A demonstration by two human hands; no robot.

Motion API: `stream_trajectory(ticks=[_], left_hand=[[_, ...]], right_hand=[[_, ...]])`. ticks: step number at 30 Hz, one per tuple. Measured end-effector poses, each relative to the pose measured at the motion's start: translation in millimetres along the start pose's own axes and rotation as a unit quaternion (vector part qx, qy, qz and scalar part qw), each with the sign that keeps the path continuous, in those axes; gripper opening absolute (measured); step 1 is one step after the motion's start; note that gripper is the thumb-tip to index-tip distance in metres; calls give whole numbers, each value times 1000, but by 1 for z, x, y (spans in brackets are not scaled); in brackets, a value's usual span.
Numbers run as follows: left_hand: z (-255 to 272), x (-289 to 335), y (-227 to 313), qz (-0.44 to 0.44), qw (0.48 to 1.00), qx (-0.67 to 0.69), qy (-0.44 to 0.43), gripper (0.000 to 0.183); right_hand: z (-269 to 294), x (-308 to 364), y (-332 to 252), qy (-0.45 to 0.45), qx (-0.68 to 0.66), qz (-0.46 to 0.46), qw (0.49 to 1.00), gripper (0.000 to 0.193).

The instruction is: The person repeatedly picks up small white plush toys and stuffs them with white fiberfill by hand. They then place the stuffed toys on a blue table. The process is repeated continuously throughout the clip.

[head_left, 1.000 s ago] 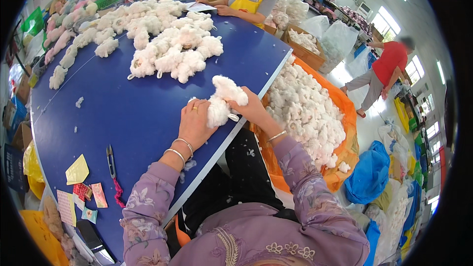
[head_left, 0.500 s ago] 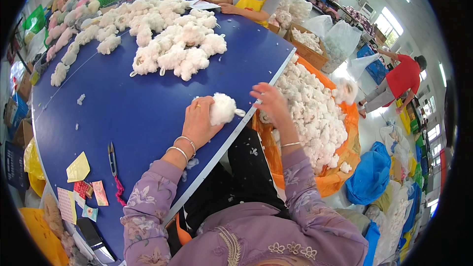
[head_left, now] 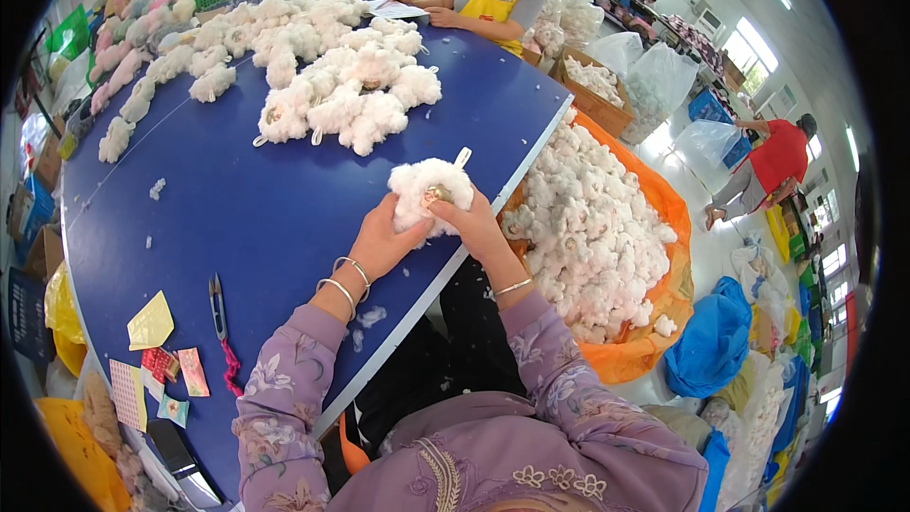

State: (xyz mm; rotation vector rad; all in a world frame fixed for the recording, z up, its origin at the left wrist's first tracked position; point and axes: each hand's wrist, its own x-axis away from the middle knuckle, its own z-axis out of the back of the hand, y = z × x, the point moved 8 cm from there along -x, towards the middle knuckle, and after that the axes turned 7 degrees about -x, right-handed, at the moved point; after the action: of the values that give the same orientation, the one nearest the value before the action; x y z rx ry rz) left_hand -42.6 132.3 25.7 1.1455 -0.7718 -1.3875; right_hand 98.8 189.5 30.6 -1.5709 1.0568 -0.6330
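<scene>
Plush point(head_left: 409, 182): white and fluffy, between both hands, over the tabletop point(head_left: 237, 237) near its 4 o'clock edge; cannot tell whether resting or raised. Bearings below taken from here.
Gold patch point(head_left: 437, 193): round, facing upward, near mid-plush.
Loop point(head_left: 463, 158): pale, sticking out at 1 o'clock.
Left hand point(head_left: 379, 240): at 7 to 8 o'clock; fingers grasping the plush from that side, thumb along the lower edge.
Right hand point(head_left: 481, 228): at 4 o'clock; fingers also grasping the plush, thumb at the lower rim of the gold patch; far fingertips hidden.
Bracelets: two on left wrist point(head_left: 343, 291), one on right wrist point(head_left: 513, 287).
White heap point(head_left: 355, 100): on tabletop at 11 o'clock, similar fluffy pieces, a few with loops showing.
Coloured pieces point(head_left: 161, 33): farther off, 10 o'clock; pink, grey and pastel.
Snips point(head_left: 218, 308): 8 o'clock, tips upward, red tassel point(head_left: 231, 368) at the lower end.
Yellow paper point(head_left: 150, 322): also 8 o'clock, left of snips.
Orange sack point(head_left: 677, 213): beside tabletop, between 3 and 4 o'clock, full of white pieces point(head_left: 597, 228).
Blue bag point(head_left: 716, 341): 4 o'clock, beyond sack.
Co-worker point(head_left: 493, 5): between 12 and 1 o'clock, yellow apron, hands by a white sheet point(head_left: 398, 9).
Second person point(head_left: 782, 156): 3 o'clock, red top, bent over.
</scene>
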Motion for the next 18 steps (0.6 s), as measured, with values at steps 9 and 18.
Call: stream_trajectory(ticks=[9, 18], left_hand=[[-13, 6, 3, 18, 993, 40, -110, 39], [-1, 4, 8, -12, 999, -9, -28, 36]], right_hand=[[4, 4, 15, -11, -80, -30, 996, 44], [14, -3, 0, -1, -2, 10, 1000, 43]])
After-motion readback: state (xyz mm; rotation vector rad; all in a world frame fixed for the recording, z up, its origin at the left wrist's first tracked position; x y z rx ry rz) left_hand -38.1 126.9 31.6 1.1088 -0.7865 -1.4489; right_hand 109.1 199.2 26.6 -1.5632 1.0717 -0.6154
